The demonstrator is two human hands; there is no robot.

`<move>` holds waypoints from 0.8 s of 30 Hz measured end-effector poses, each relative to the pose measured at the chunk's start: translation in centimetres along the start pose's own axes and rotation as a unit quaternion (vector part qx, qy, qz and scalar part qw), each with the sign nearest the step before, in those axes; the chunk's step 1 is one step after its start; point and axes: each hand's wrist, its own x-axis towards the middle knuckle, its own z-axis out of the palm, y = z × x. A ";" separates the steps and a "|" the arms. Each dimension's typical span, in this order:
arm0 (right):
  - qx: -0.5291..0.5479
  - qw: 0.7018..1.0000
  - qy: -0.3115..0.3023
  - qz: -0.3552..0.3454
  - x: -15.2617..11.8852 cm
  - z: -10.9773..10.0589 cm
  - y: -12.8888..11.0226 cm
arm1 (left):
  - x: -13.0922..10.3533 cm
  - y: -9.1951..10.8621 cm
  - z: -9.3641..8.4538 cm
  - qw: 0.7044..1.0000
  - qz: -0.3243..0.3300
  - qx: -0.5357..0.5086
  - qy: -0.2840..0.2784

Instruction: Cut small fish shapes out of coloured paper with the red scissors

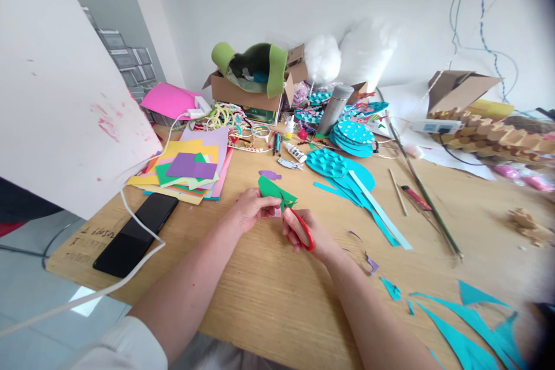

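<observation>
My left hand [255, 208] pinches a piece of green paper [269, 187] over the middle of the table. In my right hand [310, 231] is a pair of red-handled scissors [307, 230], its blades at the green paper's lower right edge. How far the blades are apart is hard to see. Just behind the green paper lies a purple paper fish shape [270, 174]. A bit of pink paper [277, 213] shows between my hands. Farther back is a fish-shaped paper cutout [289, 164] with a dark outline, beside a white glue bottle [296, 153].
Coloured paper sheets [191, 166] are stacked at left, near a black phone [135, 234] and a white cable [130, 214]. Blue paper discs and strips [342, 176], a stick [422, 191] and blue scraps [463, 324] lie at right. A steel flask [335, 111] stands behind.
</observation>
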 end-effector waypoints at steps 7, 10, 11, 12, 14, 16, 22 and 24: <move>-0.003 1.000 0.004 0.012 -0.1 0.1 -0.2 | 0.0 0.0 0.0 1.000 0.003 0.010 0.016; -0.007 1.000 0.004 0.011 -0.1 0.1 -0.2 | 0.0 0.2 0.0 1.000 0.004 0.019 0.007; -0.007 1.000 0.003 0.011 -0.1 0.1 -0.2 | -0.1 0.2 0.1 1.000 0.004 0.022 0.003; -0.008 1.000 0.003 0.011 -0.1 0.1 -0.1 | -0.1 0.3 0.1 1.000 0.005 0.023 0.000; -0.008 1.000 0.001 0.011 -0.1 0.0 -0.2 | -0.1 0.4 0.1 1.000 0.004 0.024 -0.001; -0.010 1.000 0.000 0.009 -0.1 0.0 -0.2 | -0.1 0.4 0.1 1.000 0.001 0.025 0.003; -0.019 1.000 -0.001 0.002 -0.1 0.0 -0.3 | -0.1 0.4 0.0 1.000 -0.009 0.023 0.009; -0.020 1.000 -0.001 0.005 -0.1 0.0 -0.3 | -0.1 0.4 0.0 1.000 -0.010 0.021 0.010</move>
